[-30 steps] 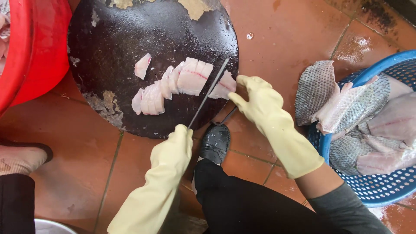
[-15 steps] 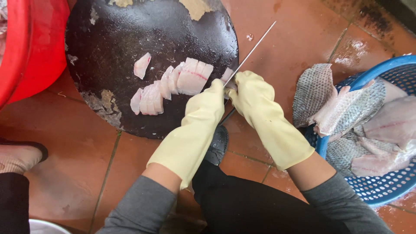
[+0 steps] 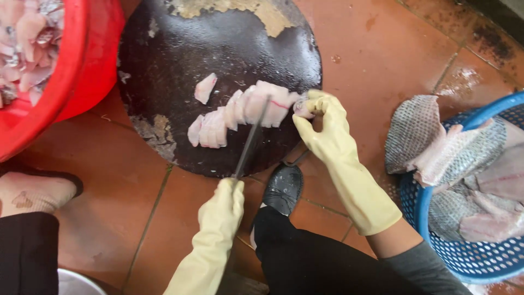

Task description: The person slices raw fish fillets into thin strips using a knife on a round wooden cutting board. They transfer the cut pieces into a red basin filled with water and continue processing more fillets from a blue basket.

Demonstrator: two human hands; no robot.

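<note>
While the left hand grips the knife across the sliced fish fillet on the dark round chopping block, the right hand pinches the fillet's end.

Both hands in pale yellow rubber gloves: left hand, right hand. Knife blade dark grey. Fish slices pale pink-white, one with a thin red streak. Chopping block near-black, worn tan patches at top and lower left. Tub bright red, pinkish-grey pieces inside. Basket blue, perforated grid pattern. Fish fillets grey with scale pattern, flesh side pale pink. Floor terracotta tile, dark grout. Shoe glossy black; trousers black.
</note>
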